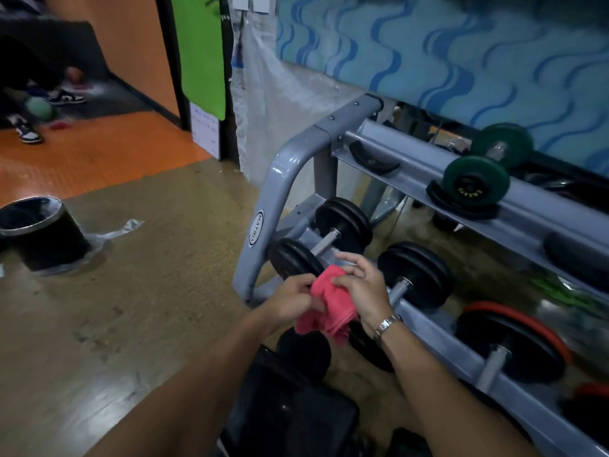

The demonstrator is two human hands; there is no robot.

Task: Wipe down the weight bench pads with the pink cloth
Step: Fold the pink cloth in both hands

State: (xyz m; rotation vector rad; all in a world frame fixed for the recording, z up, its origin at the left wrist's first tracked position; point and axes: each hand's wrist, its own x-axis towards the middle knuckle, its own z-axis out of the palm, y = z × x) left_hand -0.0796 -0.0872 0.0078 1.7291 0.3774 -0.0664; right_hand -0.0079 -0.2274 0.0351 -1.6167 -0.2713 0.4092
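The pink cloth (329,306) is bunched up in mid-air between both of my hands, in front of the dumbbell rack. My left hand (293,300) pinches its left edge. My right hand (361,288), with a metal watch on the wrist, grips its upper right side with some fingers spread. Below my forearms lies a black padded bench (290,410), dark and partly hidden by my arms. The cloth hangs above the bench pad without touching it.
A grey dumbbell rack (280,192) stands right of centre, holding black dumbbells (415,275), a green dumbbell (476,183) and a red-rimmed one (514,344). A black bin (43,232) sits on the floor at left. A person's feet (29,131) are at the far left.
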